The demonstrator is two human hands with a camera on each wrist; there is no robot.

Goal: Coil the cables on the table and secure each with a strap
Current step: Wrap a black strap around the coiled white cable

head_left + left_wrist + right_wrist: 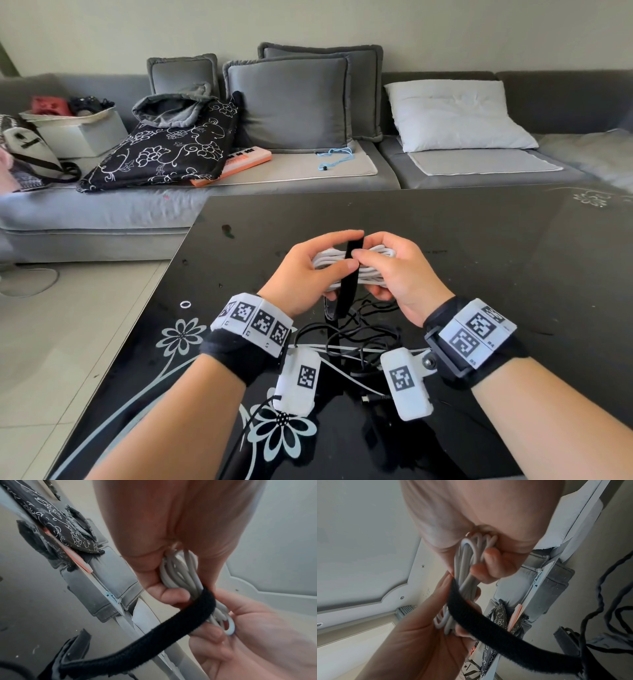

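Both grips, the left hand and the right hand, curl round the coiled white cable above the worktop middle, with the black strap draped across it, so strapping comes next: pull it snug around.

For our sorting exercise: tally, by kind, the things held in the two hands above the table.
white cable coil: 1
black strap: 1
Total: 2
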